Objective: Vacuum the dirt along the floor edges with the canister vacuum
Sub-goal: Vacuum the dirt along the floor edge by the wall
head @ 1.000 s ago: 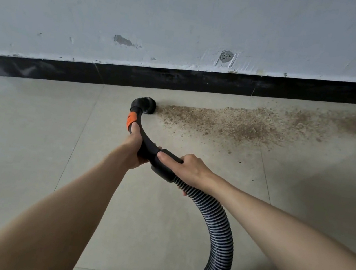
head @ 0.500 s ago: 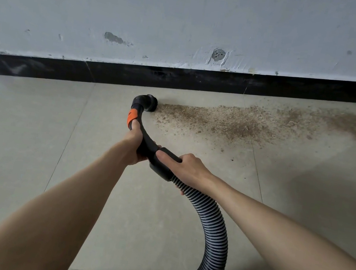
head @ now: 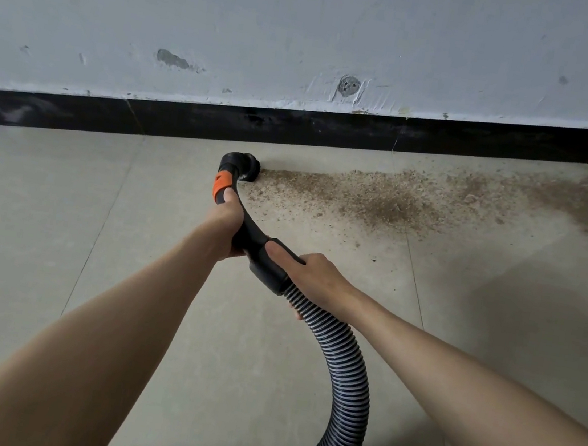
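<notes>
Place: bare indoor room, perhaps under renovation
Signs: scuffed white wall (head: 314, 27), black skirting (head: 337, 130), pale tiled floor (head: 37, 222), sawdust-like dirt (head: 383, 202)

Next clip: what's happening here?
A person is vacuuming along a wall. The left hand grips the black curved handle near its orange band; the right hand holds the cuff where the ribbed hose joins. The nozzle sits on the floor at the left end of a dirt trail that runs right beside the black baseboard, mostly uncleaned.
</notes>
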Available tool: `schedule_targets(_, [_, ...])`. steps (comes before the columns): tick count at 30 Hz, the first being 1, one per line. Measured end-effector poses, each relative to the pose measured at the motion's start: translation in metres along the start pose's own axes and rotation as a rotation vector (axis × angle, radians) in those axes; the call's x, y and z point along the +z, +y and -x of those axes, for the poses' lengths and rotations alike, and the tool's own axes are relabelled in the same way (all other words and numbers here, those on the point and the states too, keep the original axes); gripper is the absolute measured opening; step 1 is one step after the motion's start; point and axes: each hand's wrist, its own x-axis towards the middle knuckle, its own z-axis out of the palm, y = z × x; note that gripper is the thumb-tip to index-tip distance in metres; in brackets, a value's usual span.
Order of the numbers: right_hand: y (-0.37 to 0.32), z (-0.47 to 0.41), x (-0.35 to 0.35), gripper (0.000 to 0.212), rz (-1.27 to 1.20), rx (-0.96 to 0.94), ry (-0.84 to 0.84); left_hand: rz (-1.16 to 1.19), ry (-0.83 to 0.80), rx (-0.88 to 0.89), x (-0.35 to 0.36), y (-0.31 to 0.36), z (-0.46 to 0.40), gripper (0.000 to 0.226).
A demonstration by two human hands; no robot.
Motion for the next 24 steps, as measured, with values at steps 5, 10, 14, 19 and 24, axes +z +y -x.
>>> schedule_targets(5, [-0.007, -0.002, 0.001, 0.064, 0.047, -0.027, -0.028, -0.044, -0.003, -0.013, -0.002, 0.000, -0.003, 0.062])
schedule_targets(10, [-0.023, -0.009, 0.004, 0.060, -0.014, 0.005, -0.100, -0.082, -0.018, 0.002, -0.003, 0.001, -0.003, 0.061])
schedule_targets(14, [-0.024, -0.012, 0.007, 0.053, 0.057, 0.011, -0.063, -0.070, -0.038, -0.018, -0.002, 0.002, -0.004, 0.061])
schedule_targets(19, [-0.015, -0.011, 0.005, 0.048, -0.076, 0.030, 0.012, -0.065, -0.009, 0.018, 0.009, 0.001, -0.006, 0.061])
schedule_targets(24, [-0.006, -0.006, -0.001, 0.048, -0.125, 0.039, 0.048, -0.084, -0.002, 0.045, 0.022, -0.001, -0.005, 0.060])
